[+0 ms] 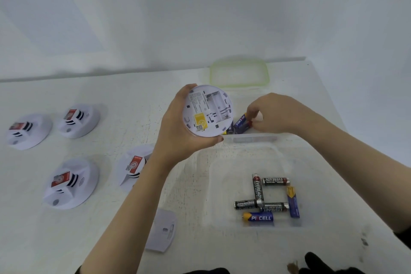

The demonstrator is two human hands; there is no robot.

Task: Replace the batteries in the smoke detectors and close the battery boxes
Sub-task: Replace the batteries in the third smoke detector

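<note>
Handling first: the smoke detector (206,111) is a light, hollow plastic disc, stiff enough but smooth, so it wants holding by the rim, not by the thin tabs round the battery bay; that's how the left hand (178,131) has it, fingers and thumb curled around the edge, underside up, lifted above the table (133,100). The battery (241,122) is small, dense and slick, prone to rolling; a pinch near one end seems best, and the right hand (275,113) is doing that, fingertips closed on a blue PKCELL cell just beyond the detector, over what looks like a second clear tub (hard to tell, the plastic nearly vanishes).

Looks: white round base, printed label, a yellow sticker with a QR code, and an open rectangular bay with no cells in it that I can see; the battery cover (161,232) lies on the table beside the left forearm, so closing isn't done yet.

A clear tub (222,184) nearer the person holds loose Eveready and PKCELL cells; other detectors (69,182) sit dome-up to the left; a green-rimmed lid (239,73) lies at the back.
</note>
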